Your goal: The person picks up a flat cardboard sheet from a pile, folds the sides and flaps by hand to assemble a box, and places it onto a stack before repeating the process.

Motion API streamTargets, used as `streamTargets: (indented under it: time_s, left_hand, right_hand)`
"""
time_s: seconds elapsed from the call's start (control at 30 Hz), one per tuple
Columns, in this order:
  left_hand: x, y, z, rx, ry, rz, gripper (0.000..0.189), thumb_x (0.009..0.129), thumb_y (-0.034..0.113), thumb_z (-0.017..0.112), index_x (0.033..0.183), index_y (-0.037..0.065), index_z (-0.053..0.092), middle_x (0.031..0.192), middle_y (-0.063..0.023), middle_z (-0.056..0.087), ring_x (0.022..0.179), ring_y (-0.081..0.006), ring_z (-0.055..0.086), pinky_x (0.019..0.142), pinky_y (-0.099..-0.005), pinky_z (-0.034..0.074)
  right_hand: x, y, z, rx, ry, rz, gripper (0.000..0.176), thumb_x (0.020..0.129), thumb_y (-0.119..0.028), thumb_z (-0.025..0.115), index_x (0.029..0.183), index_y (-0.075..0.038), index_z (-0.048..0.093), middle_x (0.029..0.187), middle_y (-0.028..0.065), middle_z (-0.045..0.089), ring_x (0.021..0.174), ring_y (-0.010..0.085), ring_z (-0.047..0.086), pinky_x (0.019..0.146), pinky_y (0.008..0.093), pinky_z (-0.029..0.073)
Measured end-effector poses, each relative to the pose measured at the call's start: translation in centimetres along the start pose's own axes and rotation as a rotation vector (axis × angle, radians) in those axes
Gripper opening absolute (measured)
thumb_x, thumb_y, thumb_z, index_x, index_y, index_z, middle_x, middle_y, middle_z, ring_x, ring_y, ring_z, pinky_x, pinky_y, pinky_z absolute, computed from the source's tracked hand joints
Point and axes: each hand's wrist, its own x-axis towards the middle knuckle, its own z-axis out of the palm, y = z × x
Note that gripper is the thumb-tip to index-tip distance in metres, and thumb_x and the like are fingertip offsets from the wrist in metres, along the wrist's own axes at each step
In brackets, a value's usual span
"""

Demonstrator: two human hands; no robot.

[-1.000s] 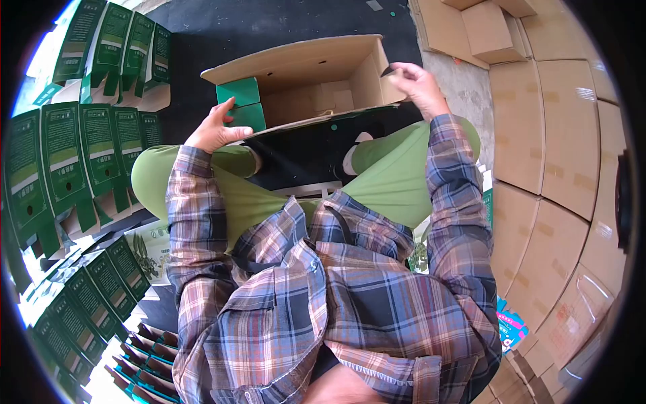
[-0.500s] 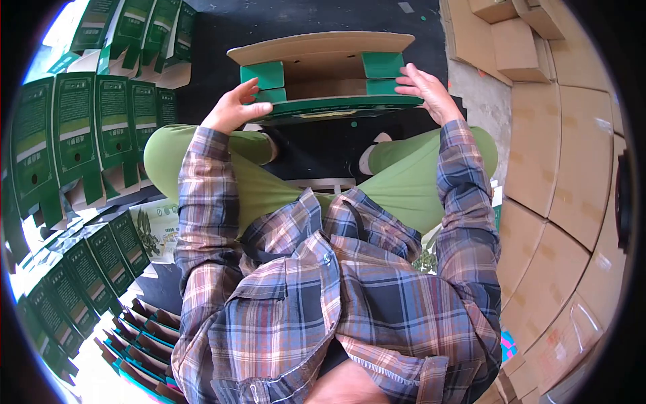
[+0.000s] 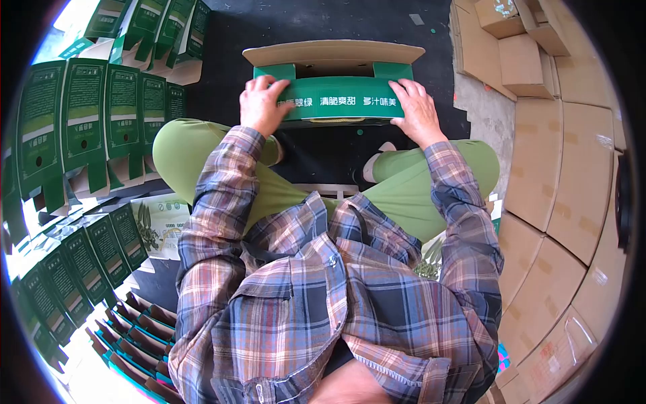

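A green cardboard box [image 3: 336, 99] stands in front of my crossed legs, its near flap printed with white characters and tilted over part of the opening. The tall far flap [image 3: 333, 52] shows its plain brown inside and is upright. My left hand [image 3: 262, 104] grips the left end of the near flap, with fingers on top and the thumb across the printed face. At the right end, my right hand [image 3: 416, 111] holds the same flap, its fingers curled over the edge and its thumb lower down. The box's inside is mostly hidden.
Rows of green printed cartons [image 3: 84, 128] stand on my left, with more dark green boxes [image 3: 104, 249] nearer me. Brown-edged open cartons [image 3: 138, 343] sit at the lower left. Brown cardboard boxes [image 3: 531, 158] line my right side. The floor [image 3: 323, 23] is black.
The near flap has swung up and over, so its printed face now shows and the opening is narrower. Both hands have moved inward and taken hold of its ends.
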Motion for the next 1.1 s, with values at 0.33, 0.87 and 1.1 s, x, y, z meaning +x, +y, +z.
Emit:
streamTargets:
  time_s: [0.33, 0.87, 1.1]
  left_hand:
    - [-0.5, 1.6, -0.5, 0.125, -0.109, 0.062, 0.078, 0.052, 0.02, 0.082, 0.124, 0.021, 0.05, 0.11, -0.0076, 0.049, 0.108, -0.0273, 0.046, 0.09, -0.0447, 0.036]
    - [0.2, 2.3, 1.0, -0.045, -0.127, 0.297, 0.079, 0.057, 0.026, 0.082, 0.125, 0.007, 0.047, 0.109, -0.0093, 0.053, 0.108, -0.0279, 0.049, 0.092, -0.0405, 0.036]
    - [0.6, 2.5, 0.1, -0.089, -0.141, 0.192, 0.074, 0.06, 0.027, 0.079, 0.123, 0.004, 0.047, 0.11, -0.0108, 0.05, 0.108, -0.0286, 0.046, 0.093, -0.0413, 0.035]
  right_hand:
    - [0.7, -0.6, -0.2, -0.021, 0.028, -0.043, 0.072, 0.056, -0.007, 0.079, 0.121, -0.011, 0.049, 0.115, 0.0076, 0.05, 0.112, 0.0281, 0.045, 0.09, 0.041, 0.04]
    - [0.6, -2.0, 0.5, -0.09, -0.145, 0.02, 0.091, 0.067, -0.015, 0.074, 0.142, -0.007, 0.024, 0.147, 0.0123, 0.027, 0.135, 0.0324, 0.024, 0.104, 0.0445, 0.031]
    - [-0.2, 4.4, -2.5, 0.318, 0.222, 0.075, 0.059, 0.079, -0.014, 0.065, 0.132, 0.0, 0.043, 0.138, 0.0191, 0.041, 0.129, 0.0308, 0.035, 0.108, 0.0373, 0.026]
